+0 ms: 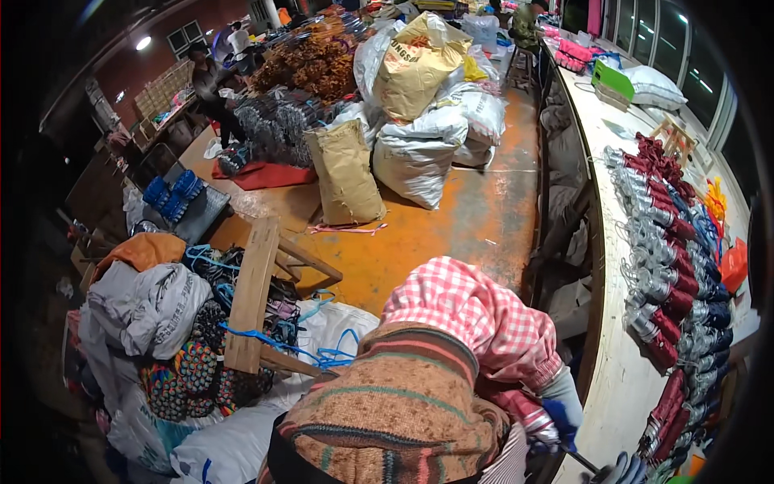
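Note:
My left arm, in a striped brown knit with a pink checked sleeve cover, bends across the lower middle. My left hand, in a glove with a pale grey cuff and dark blue fingers, is closed beside a maroon folded umbrella. That umbrella is half hidden under the sleeve. A thin dark rod runs from near this hand toward my right hand, which shows only as curled grey-gloved fingers at the lower edge. What the right hand grips is cut off. Close by, rows of maroon and navy folded umbrellas lie on the long white table.
A wooden stool lies among sacks and patterned bundles to the left. Full sacks and a tan bag stand ahead on the orange floor. A green box sits farther along the table. Other people work at the back.

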`<state>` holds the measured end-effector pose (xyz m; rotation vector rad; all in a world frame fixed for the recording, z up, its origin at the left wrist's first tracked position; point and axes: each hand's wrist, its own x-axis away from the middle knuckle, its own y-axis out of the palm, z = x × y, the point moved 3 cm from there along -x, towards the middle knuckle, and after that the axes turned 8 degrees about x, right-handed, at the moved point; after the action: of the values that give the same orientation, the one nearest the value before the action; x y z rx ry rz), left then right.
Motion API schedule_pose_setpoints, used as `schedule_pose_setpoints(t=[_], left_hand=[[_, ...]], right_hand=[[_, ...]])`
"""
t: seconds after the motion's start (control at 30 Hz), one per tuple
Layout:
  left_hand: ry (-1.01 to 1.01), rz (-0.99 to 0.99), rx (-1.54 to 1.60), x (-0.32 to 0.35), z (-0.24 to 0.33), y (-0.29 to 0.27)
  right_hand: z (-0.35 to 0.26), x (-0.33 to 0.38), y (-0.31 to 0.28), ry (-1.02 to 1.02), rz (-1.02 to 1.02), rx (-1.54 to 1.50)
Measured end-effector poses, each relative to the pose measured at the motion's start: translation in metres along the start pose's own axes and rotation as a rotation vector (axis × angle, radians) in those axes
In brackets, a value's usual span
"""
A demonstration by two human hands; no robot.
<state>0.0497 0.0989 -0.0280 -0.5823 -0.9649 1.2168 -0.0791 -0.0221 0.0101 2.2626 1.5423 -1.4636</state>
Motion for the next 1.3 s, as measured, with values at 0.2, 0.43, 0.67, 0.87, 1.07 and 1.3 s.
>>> schedule_pose_setpoints(t=[0.2, 0.43, 0.67, 0.87, 1.07, 1.3], left_hand=[[0.215, -0.114, -0.134, -0.023, -0.011, 0.005], [0.212, -0.788, 0.933, -0.034, 0.027, -0.047], [0.437, -0.277, -0.208, -0.137, 0.077, -0.045], [0.7, 0.464, 0.48, -0.168, 0.12, -0.11], [0.72, 0.649, 0.938, -0.203, 0.103, -0.099], [0.324, 0.327, 0.768, -0.234, 0.066, -0.124]], right_hand=[[0.135, -0.022, -0.007, -0.366, -1.828, 0.41], [0.043, -0.098, -0.064, -1.222, -0.486, 0.091], [0.174, -0.14, -0.04, -0.224, -1.959, 0.259], [0.033, -0.293, -0.133, -0.058, -1.401, 0.045], [-0.054, -0.298, -0.083, -0.608, -1.058, 0.437], [-0.078, -0.295, 0.001, -0.563, -1.117, 0.453]])
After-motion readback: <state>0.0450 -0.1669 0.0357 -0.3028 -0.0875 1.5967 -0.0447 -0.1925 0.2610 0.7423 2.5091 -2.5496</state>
